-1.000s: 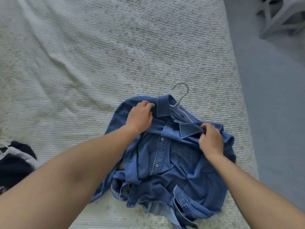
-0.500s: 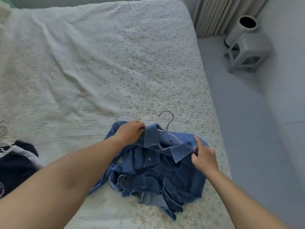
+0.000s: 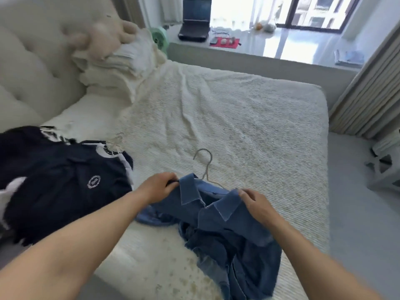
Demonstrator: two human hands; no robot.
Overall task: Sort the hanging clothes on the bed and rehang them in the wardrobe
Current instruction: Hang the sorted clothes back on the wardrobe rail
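- Shirt: denim, on hanger; since a second earlier its shoulders had risen off the bed near edge, hem trailing. Lift judged begun.
- Left hand: fingers curled, gripping shirt's left shoulder.
- Right hand: fingers pinching right collar.
- Dark clothes: left of shirt, unsorted.
- Wardrobe: not seen.

Denim shirt on hanger lies at near edge of bed, hook pointing toward far side. Left hand on shirt's left shoulder, right hand on its right collar. Sweater left of shirt. Pillows far left by headboard. Laptop on sill behind bed.
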